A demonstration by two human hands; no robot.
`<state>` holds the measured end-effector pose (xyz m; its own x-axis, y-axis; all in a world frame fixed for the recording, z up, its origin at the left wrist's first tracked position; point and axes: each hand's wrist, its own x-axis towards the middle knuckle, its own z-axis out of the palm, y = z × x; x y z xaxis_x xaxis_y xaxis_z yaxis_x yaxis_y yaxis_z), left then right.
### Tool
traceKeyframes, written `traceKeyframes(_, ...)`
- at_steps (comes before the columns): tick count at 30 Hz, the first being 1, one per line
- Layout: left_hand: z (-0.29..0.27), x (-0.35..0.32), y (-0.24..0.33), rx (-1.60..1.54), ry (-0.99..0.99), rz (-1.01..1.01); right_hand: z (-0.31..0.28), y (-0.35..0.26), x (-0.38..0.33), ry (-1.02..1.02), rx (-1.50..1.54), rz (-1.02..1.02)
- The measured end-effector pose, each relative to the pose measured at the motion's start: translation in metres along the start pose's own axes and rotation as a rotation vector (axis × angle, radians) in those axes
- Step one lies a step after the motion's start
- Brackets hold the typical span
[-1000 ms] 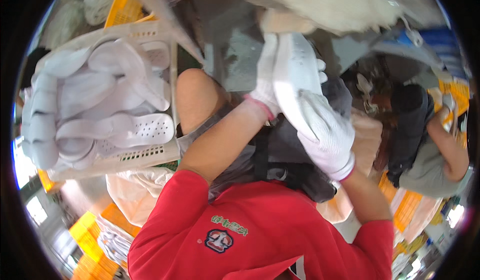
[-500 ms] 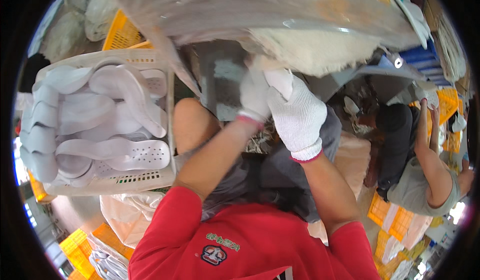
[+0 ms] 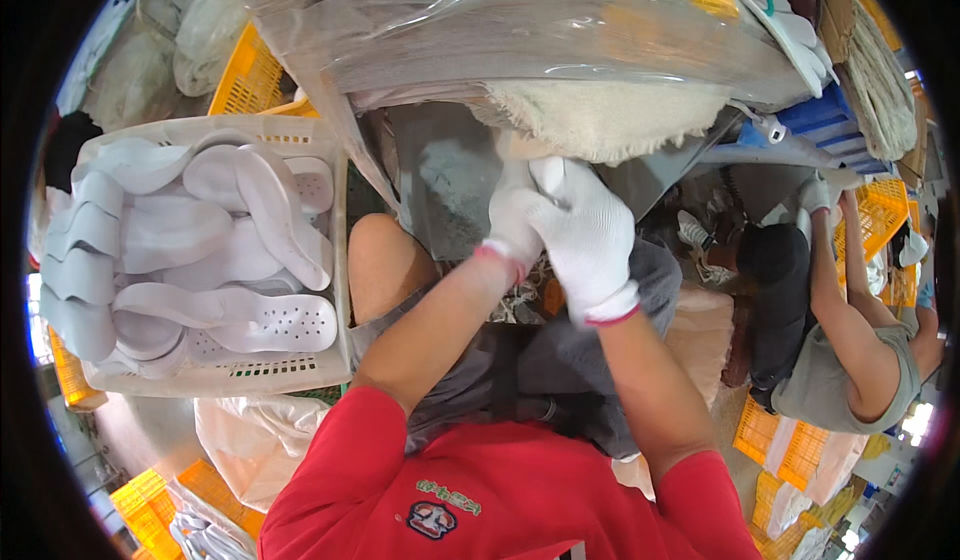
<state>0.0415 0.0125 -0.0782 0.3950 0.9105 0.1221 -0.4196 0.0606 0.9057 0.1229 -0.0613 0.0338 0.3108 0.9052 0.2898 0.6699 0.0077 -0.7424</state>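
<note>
My two hands, in white knit gloves with red cuffs, meet in front of me below the ragged edge of a cream fleecy cloth (image 3: 610,120). Fingers curled, my left hand (image 3: 515,222) presses against my right hand (image 3: 592,230), whose thumb lies on top. Both are closed around something pale at the fingertips, mostly hidden and too blurred to name. Behind them is a grey, dust-covered metal housing (image 3: 440,175). Left of my knee, a white plastic crate (image 3: 290,365) holds several white moulded shoe parts, among them a perforated clog-shaped piece (image 3: 290,322).
A clear plastic sheet (image 3: 420,40) drapes over the bench above the cloth. Yellow crates (image 3: 245,75) stand at the far left. To the right a co-worker (image 3: 850,370) sits with gloved hands raised at a similar bench. A pale sack (image 3: 255,440) lies below the white crate.
My left hand, blurred before, has come down slightly and lies closer against my right hand. My right hand has turned a little and shifted slightly left.
</note>
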Motion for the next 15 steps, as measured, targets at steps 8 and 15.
traceKeyframes(8,-0.042,0.010,0.021,0.551,-0.052,-0.265,-0.013,0.005,0.000,-0.545,0.910,0.638)
traceKeyframes(15,-0.024,0.000,0.021,0.037,-0.031,-0.306,-0.012,0.002,-0.010,-0.435,0.702,0.468)
